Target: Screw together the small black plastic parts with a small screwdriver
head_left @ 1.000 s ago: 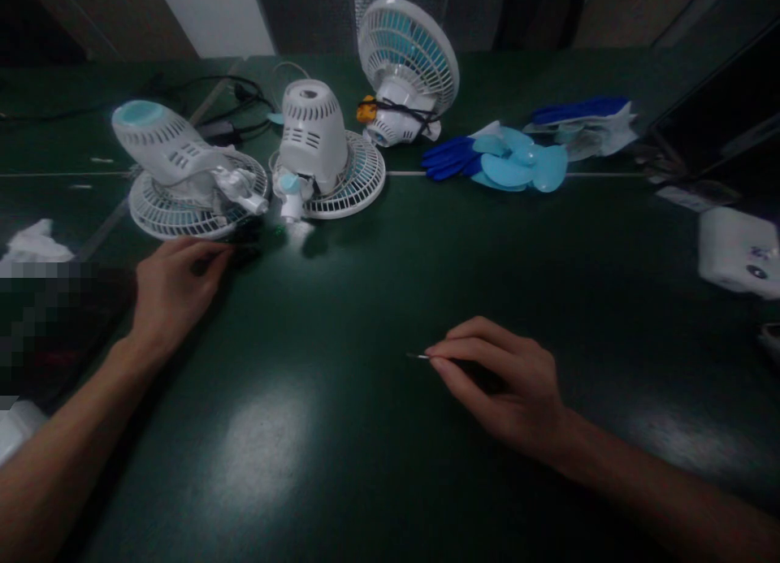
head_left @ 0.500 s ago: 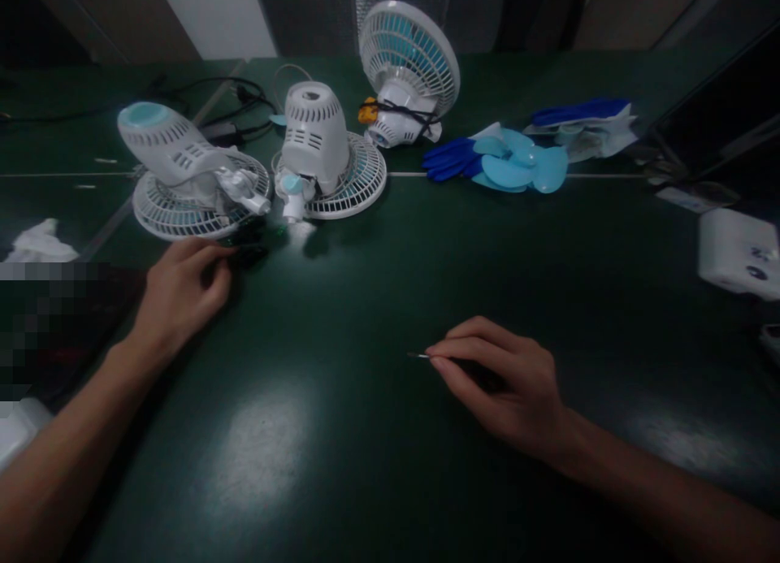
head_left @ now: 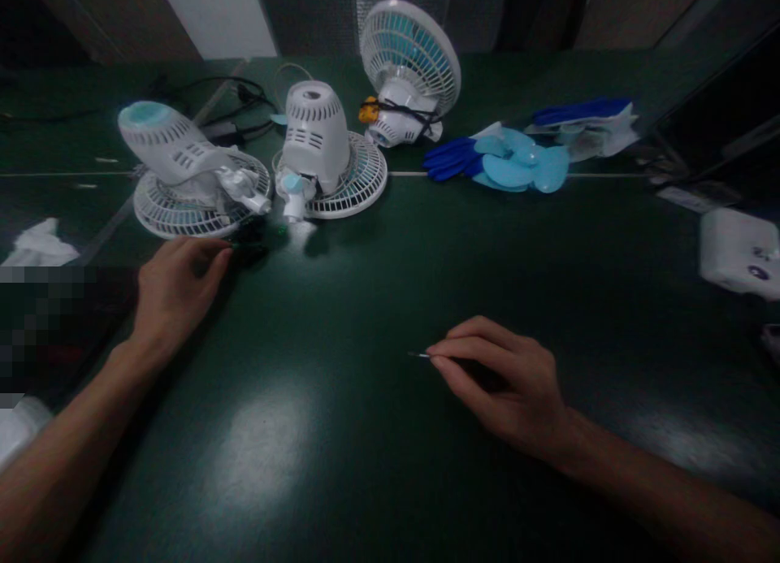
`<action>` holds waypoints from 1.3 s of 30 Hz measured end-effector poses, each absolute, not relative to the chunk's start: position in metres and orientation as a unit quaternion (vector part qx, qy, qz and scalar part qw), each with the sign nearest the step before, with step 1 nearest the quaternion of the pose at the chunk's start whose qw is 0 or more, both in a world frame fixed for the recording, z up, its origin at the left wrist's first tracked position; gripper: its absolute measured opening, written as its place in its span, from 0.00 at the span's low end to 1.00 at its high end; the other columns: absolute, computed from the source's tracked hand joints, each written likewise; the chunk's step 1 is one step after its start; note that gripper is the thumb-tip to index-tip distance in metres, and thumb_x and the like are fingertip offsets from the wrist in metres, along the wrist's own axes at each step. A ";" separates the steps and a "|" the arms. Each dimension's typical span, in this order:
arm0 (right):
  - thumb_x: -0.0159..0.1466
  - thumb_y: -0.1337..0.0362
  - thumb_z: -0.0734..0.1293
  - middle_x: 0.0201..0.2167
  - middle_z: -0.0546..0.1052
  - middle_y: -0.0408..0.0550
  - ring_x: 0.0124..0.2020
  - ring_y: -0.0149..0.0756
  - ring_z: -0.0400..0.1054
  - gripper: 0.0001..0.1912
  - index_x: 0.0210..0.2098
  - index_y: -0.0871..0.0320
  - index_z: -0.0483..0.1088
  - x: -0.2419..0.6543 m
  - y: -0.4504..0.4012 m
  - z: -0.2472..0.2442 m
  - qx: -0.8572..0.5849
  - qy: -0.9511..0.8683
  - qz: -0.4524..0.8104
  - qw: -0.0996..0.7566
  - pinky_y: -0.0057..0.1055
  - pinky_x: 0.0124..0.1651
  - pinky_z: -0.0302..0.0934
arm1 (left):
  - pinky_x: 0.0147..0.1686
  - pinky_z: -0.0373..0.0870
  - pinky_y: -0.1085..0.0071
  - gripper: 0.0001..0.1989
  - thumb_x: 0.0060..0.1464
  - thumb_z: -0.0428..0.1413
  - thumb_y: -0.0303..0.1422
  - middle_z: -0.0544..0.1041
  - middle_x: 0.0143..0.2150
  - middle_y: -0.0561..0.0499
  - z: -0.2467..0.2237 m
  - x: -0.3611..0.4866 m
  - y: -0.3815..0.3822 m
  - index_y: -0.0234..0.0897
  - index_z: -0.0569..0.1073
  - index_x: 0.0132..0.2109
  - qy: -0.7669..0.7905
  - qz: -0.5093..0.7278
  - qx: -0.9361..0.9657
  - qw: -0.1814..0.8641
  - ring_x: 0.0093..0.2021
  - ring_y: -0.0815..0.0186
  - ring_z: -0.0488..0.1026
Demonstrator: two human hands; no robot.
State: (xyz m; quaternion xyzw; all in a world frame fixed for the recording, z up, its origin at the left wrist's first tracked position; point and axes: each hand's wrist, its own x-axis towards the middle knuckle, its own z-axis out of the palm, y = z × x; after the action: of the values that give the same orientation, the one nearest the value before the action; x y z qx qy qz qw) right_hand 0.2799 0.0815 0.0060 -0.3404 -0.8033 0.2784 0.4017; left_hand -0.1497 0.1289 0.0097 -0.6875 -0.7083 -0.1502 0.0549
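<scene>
My right hand [head_left: 512, 384] hovers over or rests on the green table [head_left: 353, 433], thumb and fingertips pinched on a thin metal piece [head_left: 419, 354] with a dark tip; the rest of it is hidden in the hand. At the left, my left hand [head_left: 183, 291] has thumb and fingertips together beside small dark items [head_left: 249, 246], too dim to name. What it pinches, if anything, cannot be made out. Just beyond lies a white fan [head_left: 176, 161], grille down. A second white fan [head_left: 314, 132] lies grille down to its right.
A third fan [head_left: 408, 67] with its cord wrapped round it stands at the back. Light blue fan blades [head_left: 521, 165] lie by a blue glove [head_left: 451, 158]. A white box [head_left: 737, 250] is at the right edge, crumpled white material [head_left: 40, 242] at the left.
My left thumb has moved up to the fingertips, and that hand has shifted slightly left. My right hand and its metal piece stay in place.
</scene>
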 end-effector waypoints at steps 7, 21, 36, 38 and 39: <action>0.68 0.72 0.70 0.36 0.78 0.46 0.30 0.26 0.73 0.06 0.43 0.59 0.79 0.280 0.081 0.006 -0.340 -0.802 0.279 0.405 0.23 0.28 0.66 | 0.45 0.70 0.70 0.14 0.67 0.57 0.41 0.80 0.47 0.50 0.010 -0.129 0.126 0.36 0.79 0.49 -0.696 -0.213 -0.685 0.035 0.44 0.63 0.76; 0.68 0.72 0.70 0.37 0.78 0.46 0.30 0.26 0.73 0.06 0.43 0.59 0.79 0.281 0.081 0.006 -0.343 -0.804 0.278 0.399 0.24 0.28 0.66 | 0.50 0.71 0.68 0.14 0.67 0.58 0.41 0.81 0.46 0.49 0.011 -0.120 0.123 0.36 0.80 0.50 -0.692 -0.229 -0.682 0.057 0.45 0.63 0.77; 0.68 0.72 0.70 0.36 0.78 0.46 0.31 0.28 0.74 0.06 0.44 0.58 0.79 0.280 0.081 0.006 -0.344 -0.806 0.274 0.396 0.25 0.28 0.68 | 0.45 0.71 0.67 0.15 0.66 0.57 0.41 0.82 0.42 0.48 0.008 -0.121 0.124 0.35 0.82 0.47 -0.676 -0.243 -0.692 0.064 0.41 0.62 0.78; 0.69 0.72 0.70 0.37 0.78 0.46 0.30 0.28 0.74 0.06 0.44 0.58 0.79 0.280 0.081 0.007 -0.341 -0.806 0.276 0.397 0.25 0.28 0.67 | 0.45 0.71 0.67 0.15 0.66 0.57 0.41 0.82 0.42 0.48 0.007 -0.122 0.125 0.34 0.82 0.47 -0.674 -0.241 -0.696 0.062 0.41 0.62 0.77; 0.69 0.72 0.70 0.37 0.78 0.46 0.30 0.28 0.74 0.06 0.44 0.58 0.79 0.280 0.081 0.007 -0.340 -0.807 0.276 0.397 0.25 0.28 0.67 | 0.45 0.71 0.68 0.15 0.66 0.58 0.41 0.82 0.42 0.48 0.007 -0.122 0.125 0.34 0.82 0.47 -0.673 -0.239 -0.697 0.061 0.41 0.62 0.77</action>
State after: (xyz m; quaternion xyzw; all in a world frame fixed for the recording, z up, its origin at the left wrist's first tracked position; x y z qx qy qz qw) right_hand 0.2797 0.0813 0.0069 -0.3397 -0.8068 0.2761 0.3967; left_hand -0.1219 0.1250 0.0072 -0.6967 -0.6735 -0.2393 0.0613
